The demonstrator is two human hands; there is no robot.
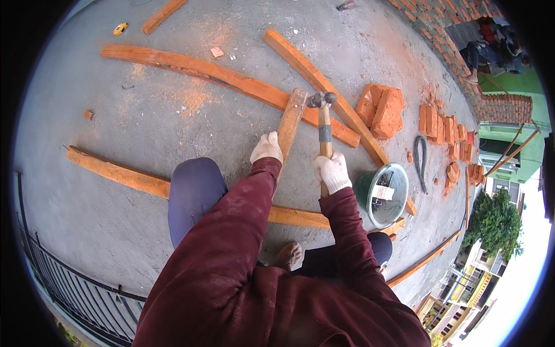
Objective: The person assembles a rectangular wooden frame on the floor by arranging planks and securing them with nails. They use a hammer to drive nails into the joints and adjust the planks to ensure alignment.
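Observation:
My left hand (267, 148), in a white glove, is closed around the edge of a short wooden board (292, 120). The board's far end lies across a long orange wooden beam (231, 84). In my gloved right hand (333, 172) is a hammer (325, 127), gripped by its wooden handle, its dark metal head beside the board's far end. Whether the head touches the board, I cannot tell. Close to my right forearm stands a green bucket (362, 191) with small dark pieces and a pale block inside. Another beam (312, 69) runs diagonally past the hammer head.
Broken orange bricks (381, 110) lie beyond the bucket, with several brick stacks (442, 128) further right. A black loop of hose or cable (421, 165) rests near them. One beam (121, 173) passes by my knee. A black railing (81, 295) borders the lower left. A yellow tape measure (120, 29) lies far left.

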